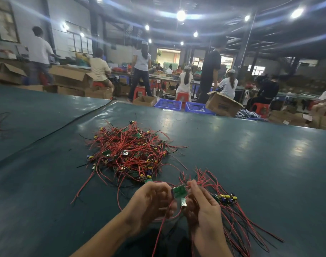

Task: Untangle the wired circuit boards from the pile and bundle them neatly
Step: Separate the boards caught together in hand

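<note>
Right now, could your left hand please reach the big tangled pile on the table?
Probably yes: the pile lies just beyond the left hand, nothing standing between, though that hand is busy holding a green board.

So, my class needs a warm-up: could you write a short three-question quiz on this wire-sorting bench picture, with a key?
1. True or false: the tangled pile lies on the dark green table, beyond both hands.
2. What do the left hand and right hand hold between them? A) a wired green circuit board B) a roll of tape C) scissors
3. Fill in: the separated group beside the right hand has mostly ___ wires.
Key: 1 true; 2 A; 3 red.
</note>
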Demonstrator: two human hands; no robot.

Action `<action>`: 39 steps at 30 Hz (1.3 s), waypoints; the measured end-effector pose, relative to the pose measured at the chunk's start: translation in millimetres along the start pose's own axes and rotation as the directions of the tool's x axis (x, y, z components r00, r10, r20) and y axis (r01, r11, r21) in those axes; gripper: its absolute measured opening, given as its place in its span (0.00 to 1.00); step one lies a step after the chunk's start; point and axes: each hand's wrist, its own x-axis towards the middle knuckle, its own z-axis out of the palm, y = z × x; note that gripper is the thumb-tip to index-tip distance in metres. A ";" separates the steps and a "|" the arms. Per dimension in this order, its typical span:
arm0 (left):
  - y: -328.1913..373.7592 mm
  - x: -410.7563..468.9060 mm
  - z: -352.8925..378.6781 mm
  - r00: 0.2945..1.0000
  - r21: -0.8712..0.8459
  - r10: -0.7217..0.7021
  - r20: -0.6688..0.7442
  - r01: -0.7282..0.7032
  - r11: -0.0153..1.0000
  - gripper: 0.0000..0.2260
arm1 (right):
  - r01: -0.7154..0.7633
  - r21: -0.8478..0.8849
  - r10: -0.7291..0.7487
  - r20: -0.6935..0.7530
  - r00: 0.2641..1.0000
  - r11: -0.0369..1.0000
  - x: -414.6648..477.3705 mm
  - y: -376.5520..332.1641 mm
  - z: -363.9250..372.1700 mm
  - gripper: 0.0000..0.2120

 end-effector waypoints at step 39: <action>-0.1 0.8 16.3 0.823 0.503 0.511 -0.249 -0.341 0.794 0.18 | 0.188 0.054 -0.170 -0.239 0.956 0.981 11.5 -12.1 -10.5 0.11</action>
